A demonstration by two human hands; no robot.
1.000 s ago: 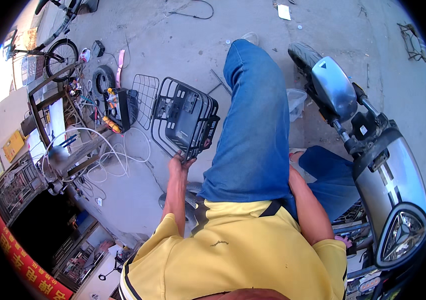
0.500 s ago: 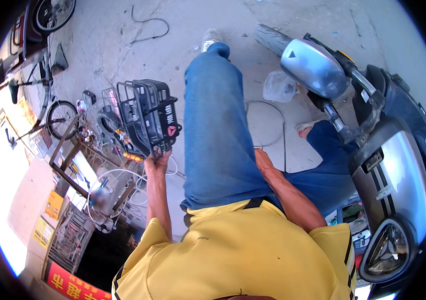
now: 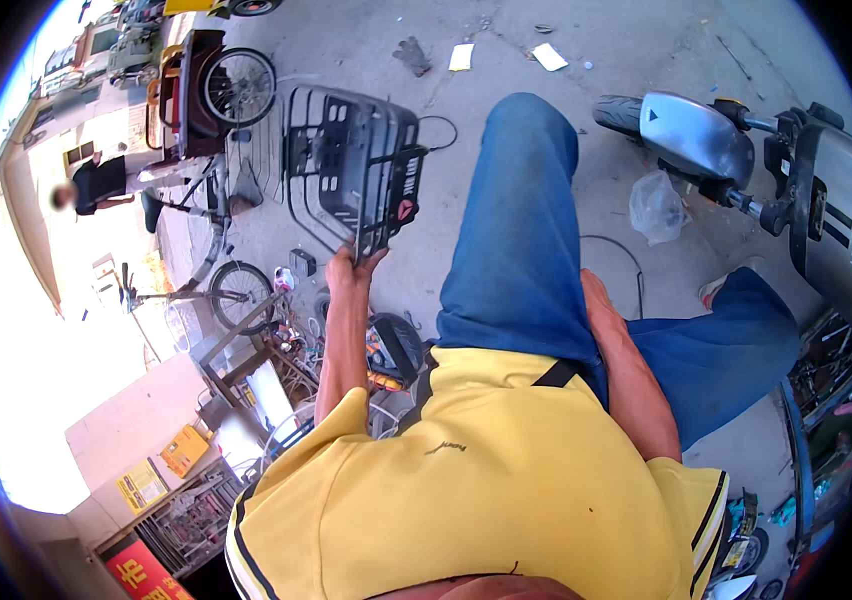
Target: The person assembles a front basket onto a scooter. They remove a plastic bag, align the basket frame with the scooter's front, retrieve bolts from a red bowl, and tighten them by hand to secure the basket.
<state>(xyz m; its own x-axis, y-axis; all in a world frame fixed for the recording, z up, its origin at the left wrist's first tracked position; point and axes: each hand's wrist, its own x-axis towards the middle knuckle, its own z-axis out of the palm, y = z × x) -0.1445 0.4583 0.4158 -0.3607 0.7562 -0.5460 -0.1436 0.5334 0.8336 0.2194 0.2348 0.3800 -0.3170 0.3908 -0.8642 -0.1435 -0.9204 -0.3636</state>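
Observation:
A black plastic bike basket (image 3: 406,185) with slatted sides is held out ahead of me on the left. My left hand (image 3: 351,265) grips it at its near lower edge, fingers wrapped round the rim. Against the right side of my blue-jeaned thigh (image 3: 511,250) lies my right hand (image 3: 598,300); its fingers are mostly hidden by the leg, and nothing held shows. A dark cable (image 3: 631,250) curves over the concrete floor just beyond this hand.
A silver-grey two-wheeler (image 3: 701,140) stands at the right, with a clear plastic bag (image 3: 656,207) beside it. Bicycles (image 3: 241,295), a wooden frame (image 3: 236,335) and a tyre (image 3: 398,345) crowd the left. A person in dark clothes (image 3: 101,185) stands farther off. Papers (image 3: 549,57) lie ahead.
The basket in my left hand has moved up and farther from me, tilted more open toward view. My view has swung left, shifting the surroundings rightward. My right hand stays at the thigh.

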